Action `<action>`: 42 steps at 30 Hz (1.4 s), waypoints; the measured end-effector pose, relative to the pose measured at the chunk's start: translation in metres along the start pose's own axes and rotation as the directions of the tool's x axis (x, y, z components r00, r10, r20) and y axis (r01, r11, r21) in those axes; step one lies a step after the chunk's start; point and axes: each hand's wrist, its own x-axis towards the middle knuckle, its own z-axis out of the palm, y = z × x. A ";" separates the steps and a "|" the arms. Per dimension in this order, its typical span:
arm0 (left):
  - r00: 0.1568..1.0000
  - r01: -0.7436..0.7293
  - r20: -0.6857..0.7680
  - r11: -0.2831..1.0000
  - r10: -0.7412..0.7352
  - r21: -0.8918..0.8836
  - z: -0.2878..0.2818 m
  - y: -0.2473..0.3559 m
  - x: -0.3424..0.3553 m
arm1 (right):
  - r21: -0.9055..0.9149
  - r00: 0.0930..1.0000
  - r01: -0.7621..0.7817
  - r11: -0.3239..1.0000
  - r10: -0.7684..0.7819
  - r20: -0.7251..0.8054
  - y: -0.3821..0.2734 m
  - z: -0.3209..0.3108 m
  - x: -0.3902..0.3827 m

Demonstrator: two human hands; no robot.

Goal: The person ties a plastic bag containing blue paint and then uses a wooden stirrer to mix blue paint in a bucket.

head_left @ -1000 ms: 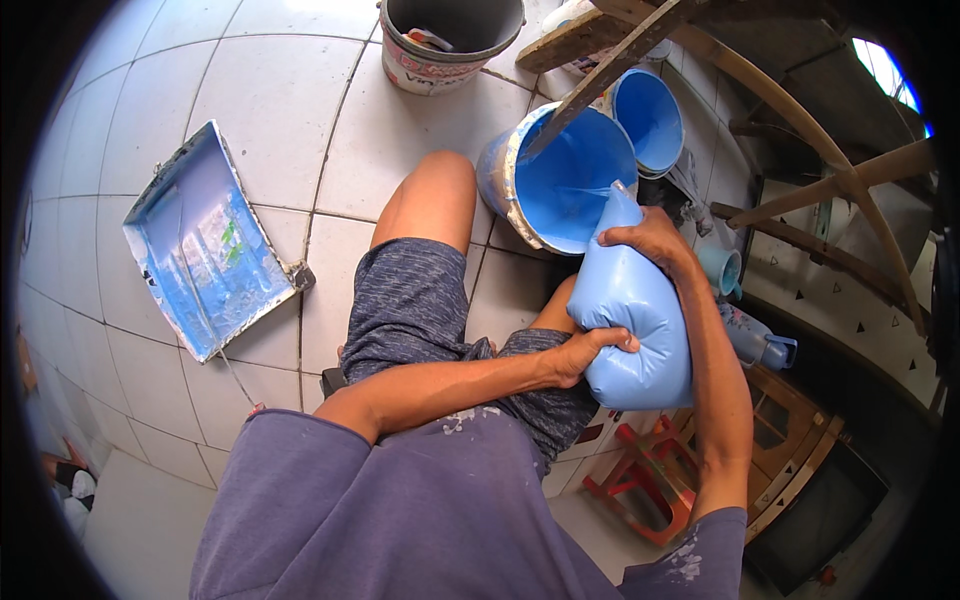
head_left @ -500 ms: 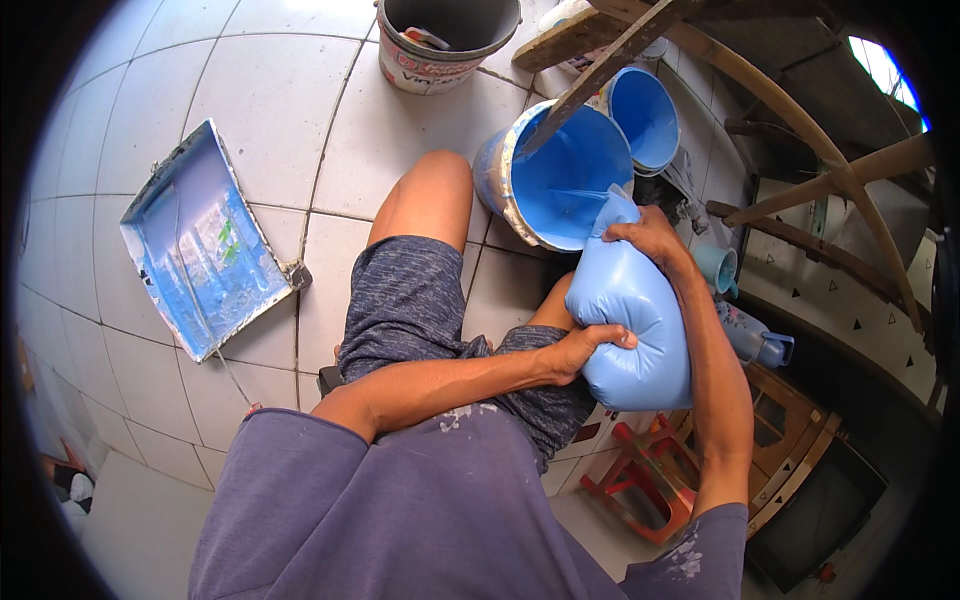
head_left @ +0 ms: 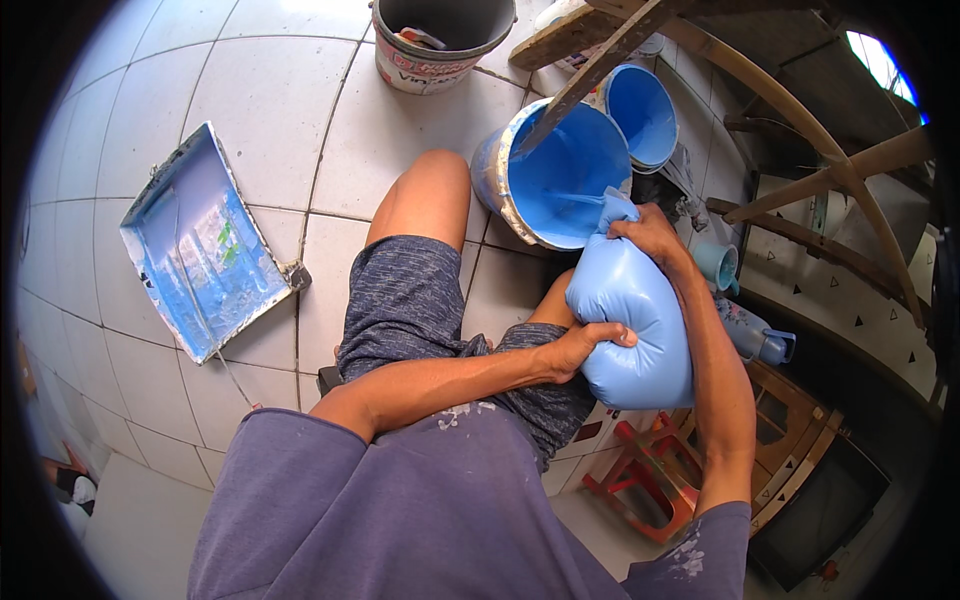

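A full, bulging plastic bag of light-blue paint (head_left: pixel 635 300) is tilted over my right thigh, its narrow neck at the rim of a paint bucket (head_left: pixel 490 175). My right hand (head_left: pixel 652 236) is closed round the bag just below the neck. My left hand (head_left: pixel 592 348) grips the lower side, thumb pressed into the plastic and the other fingers hidden beneath. From the bag's mouth a thin blue stream runs into the bucket, whose inside is coated blue. A wooden stick or plank (head_left: pixel 590 85) crosses above that bucket's opening.
A second blue-lined bucket (head_left: pixel 645 115) stands just behind. A grey bucket (head_left: pixel 430 75) is at the top middle. On the tiles at left lies a paint tray (head_left: pixel 205 250) smeared blue. Wooden beams (head_left: pixel 800 180), a blue flask (head_left: pixel 760 338) and a red stool (head_left: pixel 645 485) are at right.
Almost nothing differs. Both hands keep their hold on the bag, the blue stream still runs into the bucket, and the view has shifted very slightly.
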 end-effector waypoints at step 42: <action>0.999 0.022 -0.028 1.000 -0.022 -0.009 0.002 0.004 -0.005 | 0.082 0.993 -0.098 0.992 0.102 -0.056 -0.020 -0.004 -0.033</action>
